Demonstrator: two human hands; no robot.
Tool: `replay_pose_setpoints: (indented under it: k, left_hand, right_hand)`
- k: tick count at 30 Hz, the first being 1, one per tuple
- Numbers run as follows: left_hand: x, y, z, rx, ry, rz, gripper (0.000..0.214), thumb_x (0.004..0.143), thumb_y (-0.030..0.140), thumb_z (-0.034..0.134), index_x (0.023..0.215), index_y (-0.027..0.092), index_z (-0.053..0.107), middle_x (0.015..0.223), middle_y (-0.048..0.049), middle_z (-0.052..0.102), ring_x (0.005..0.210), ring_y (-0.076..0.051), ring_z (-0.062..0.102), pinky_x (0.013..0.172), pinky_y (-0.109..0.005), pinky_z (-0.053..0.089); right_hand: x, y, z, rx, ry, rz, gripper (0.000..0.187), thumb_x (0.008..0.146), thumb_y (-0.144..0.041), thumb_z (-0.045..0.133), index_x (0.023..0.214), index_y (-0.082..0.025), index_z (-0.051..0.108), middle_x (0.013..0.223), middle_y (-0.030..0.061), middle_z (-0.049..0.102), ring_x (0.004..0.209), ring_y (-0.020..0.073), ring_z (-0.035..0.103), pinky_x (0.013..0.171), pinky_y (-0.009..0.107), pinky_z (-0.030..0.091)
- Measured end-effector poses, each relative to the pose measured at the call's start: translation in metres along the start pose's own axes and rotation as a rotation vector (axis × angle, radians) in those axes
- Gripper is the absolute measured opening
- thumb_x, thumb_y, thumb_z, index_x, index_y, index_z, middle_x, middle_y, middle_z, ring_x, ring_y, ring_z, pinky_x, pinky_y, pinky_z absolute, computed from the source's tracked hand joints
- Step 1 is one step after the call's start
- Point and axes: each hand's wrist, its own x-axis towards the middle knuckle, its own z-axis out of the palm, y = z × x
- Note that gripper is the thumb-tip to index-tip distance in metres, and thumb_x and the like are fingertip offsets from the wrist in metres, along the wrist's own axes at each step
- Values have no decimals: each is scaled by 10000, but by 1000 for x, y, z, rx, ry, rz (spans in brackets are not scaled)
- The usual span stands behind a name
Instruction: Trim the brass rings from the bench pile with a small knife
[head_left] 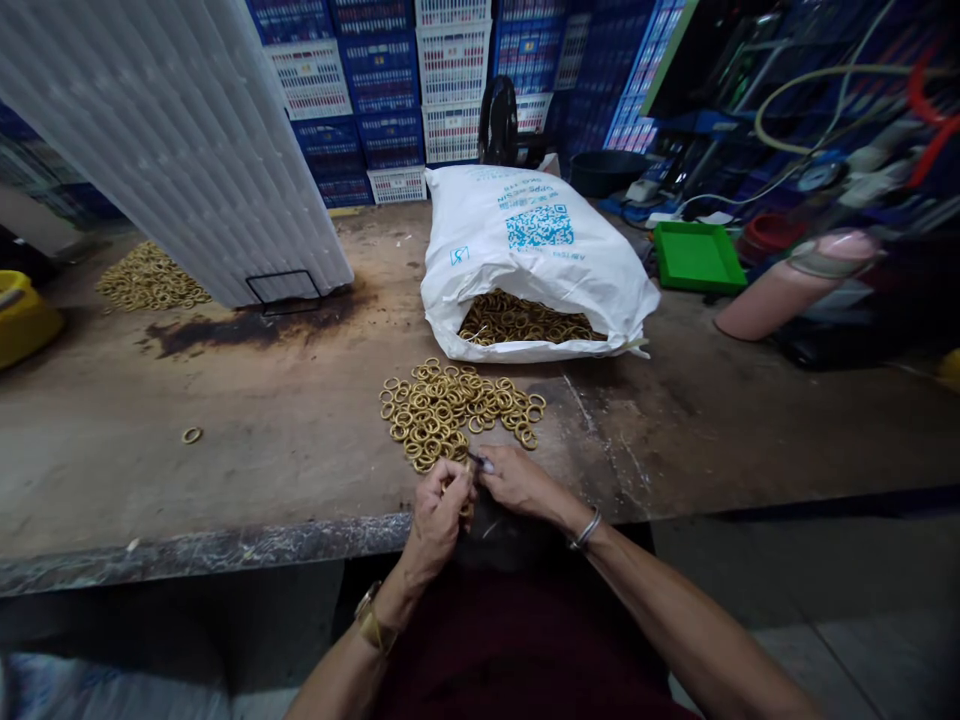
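Observation:
My left hand point(444, 500) is closed around several brass-coloured rings, some showing below its fingers. Close beside it on the right, my right hand point(517, 482) grips a small knife point(477, 459), its dark tip pointing toward the left hand. Most of the handle is hidden in my fingers. Just beyond both hands lies a loose pile of brass-coloured rings point(435, 408) on the wooden table point(300, 420). Behind that pile, a white woven sack point(480, 225) lies on its side, its mouth facing me and full of more rings.
One single ring point(192, 435) lies off to the left. A stack of translucent corrugated sheets point(225, 150) leans in a wire stand, with another ring heap point(150, 278) beside it. At right are a green tray point(697, 256) and a pink bottle point(795, 283). Crates point(454, 65) line the back.

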Motion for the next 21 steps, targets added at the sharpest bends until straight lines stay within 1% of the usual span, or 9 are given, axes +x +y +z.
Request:
replay_pose_setpoints:
  k: [2,5,7,9,11,12,16,19,21]
  left_hand:
    - [-7,10,3,-40,-93,-34,310,780,456,565,703,164,496,569,39,477,417,-47,420,401,-168,348]
    - [-15,18,4,-236,-200,-149,297,757,447,595,728,173,485,587,36,496,391,-49,403,354,-167,319]
    - [-20,16,0,-324,-252,-266,300,750,438,606,709,168,482,591,27,502,390,-47,393,344,-164,311]
    - [-24,8,-7,-325,-311,-381,305,766,435,588,690,152,508,545,20,490,378,-45,377,344,-163,303]
    - [-29,0,-12,-298,-352,-454,308,791,423,558,697,130,549,492,14,477,356,-45,367,339,-164,287]
    - [-32,-3,-13,-293,-357,-471,303,799,409,550,701,122,561,483,9,481,347,-45,367,334,-164,278]
    - [-34,-6,-11,-393,-319,-477,206,776,331,574,707,143,523,635,-41,596,359,-51,412,322,-167,269]
    - [-28,-1,-6,-495,-333,-502,145,754,296,569,806,168,527,686,-38,617,361,-58,420,324,-168,262]
    - [-24,2,-4,-538,-343,-533,205,737,297,574,893,167,553,671,-27,599,375,-60,422,336,-168,254]
  right_hand:
    - [2,2,0,-72,39,30,135,713,-121,435,655,-181,541,582,7,546,522,113,413,503,222,254]
    - [0,5,0,-133,96,29,155,730,-122,424,723,-186,565,615,10,564,539,119,435,527,227,271]
    - [-4,8,-3,-145,202,56,171,755,-138,416,788,-191,575,645,12,577,559,125,460,544,229,285]
    - [-10,14,-8,-164,346,138,166,784,-187,428,863,-190,574,671,17,589,582,136,490,556,233,297]
    - [-17,24,-15,-211,463,245,179,800,-263,461,921,-181,565,705,30,602,614,152,522,566,239,305]
    - [-21,29,-18,-248,491,288,201,798,-302,483,933,-176,560,724,37,610,630,160,535,568,242,306]
    - [-33,42,-22,-411,436,319,254,784,-368,531,953,-180,552,850,63,640,706,179,566,575,247,307]
    - [-36,42,-20,-482,393,323,202,823,-311,486,963,-187,564,935,77,648,759,183,582,578,254,302]
    - [-36,39,-19,-503,388,334,187,838,-262,454,960,-186,574,964,79,649,781,186,590,577,260,299]
